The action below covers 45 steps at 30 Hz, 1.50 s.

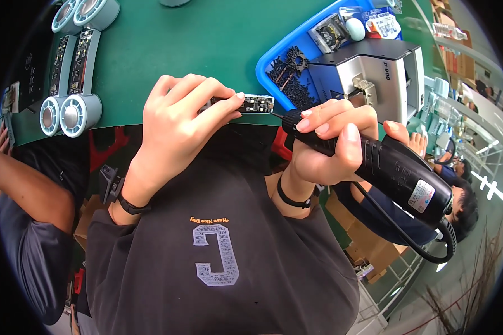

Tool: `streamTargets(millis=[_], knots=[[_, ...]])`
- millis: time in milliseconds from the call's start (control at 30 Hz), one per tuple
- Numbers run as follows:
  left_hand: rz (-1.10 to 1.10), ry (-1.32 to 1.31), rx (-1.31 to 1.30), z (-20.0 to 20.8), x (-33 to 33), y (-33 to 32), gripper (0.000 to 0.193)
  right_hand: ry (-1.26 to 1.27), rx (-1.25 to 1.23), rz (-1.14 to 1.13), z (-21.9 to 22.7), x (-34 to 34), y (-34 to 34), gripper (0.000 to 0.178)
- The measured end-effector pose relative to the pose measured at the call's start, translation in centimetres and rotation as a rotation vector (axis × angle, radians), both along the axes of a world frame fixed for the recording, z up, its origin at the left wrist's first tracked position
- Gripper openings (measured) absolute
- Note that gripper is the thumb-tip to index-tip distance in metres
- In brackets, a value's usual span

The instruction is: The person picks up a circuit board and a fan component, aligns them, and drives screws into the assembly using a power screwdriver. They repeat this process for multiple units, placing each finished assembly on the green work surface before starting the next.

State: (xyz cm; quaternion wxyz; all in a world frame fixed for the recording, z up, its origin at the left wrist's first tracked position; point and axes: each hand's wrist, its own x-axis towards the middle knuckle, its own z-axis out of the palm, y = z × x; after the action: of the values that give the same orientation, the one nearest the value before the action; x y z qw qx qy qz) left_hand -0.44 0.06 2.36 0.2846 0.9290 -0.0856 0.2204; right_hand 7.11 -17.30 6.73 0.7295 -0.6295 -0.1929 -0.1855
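Note:
My left hand (187, 114) pinches a narrow part with a dark circuit board (258, 104), held level just over the near edge of the green table. Much of that part is hidden behind my fingers. In my right hand (338, 139) is a black electric screwdriver (399, 173), wrapped by the fingers near its front end. Its thin bit points left at the right end of the circuit board; whether the tip touches a screw is too small to tell. A black cable (425, 254) loops from the screwdriver's back end.
On the green table (207, 39), two pale grey-blue housings (81, 114) with round ends and circuit boards stand at left. A blue bin (264, 72) at right holds small black parts and packets. Beside it sits a silver-and-black machine (394, 72). Other people (31, 195) sit on both sides.

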Motion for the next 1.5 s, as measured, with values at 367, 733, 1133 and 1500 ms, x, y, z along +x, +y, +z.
streamTargets(millis=[367,733,1133,1500], knots=[[0.003,0.017,0.006,0.0,-0.2,0.0,0.023,-0.109,-0.004,0.128,-0.8,0.1,-0.2,0.045],[-0.007,0.009,0.003,0.1,-0.1,0.0,0.024,-0.192,-0.007,0.150,-1.6,-0.2,-1.1,0.040],[0.071,-0.058,-0.046,0.6,-1.5,1.6,0.052,-0.332,0.210,-0.147,4.3,1.9,-4.9,0.045],[0.147,-0.103,-0.582,-3.8,-1.9,-0.7,0.063,-0.357,0.032,-0.386,3.4,6.9,-5.3,0.047]])
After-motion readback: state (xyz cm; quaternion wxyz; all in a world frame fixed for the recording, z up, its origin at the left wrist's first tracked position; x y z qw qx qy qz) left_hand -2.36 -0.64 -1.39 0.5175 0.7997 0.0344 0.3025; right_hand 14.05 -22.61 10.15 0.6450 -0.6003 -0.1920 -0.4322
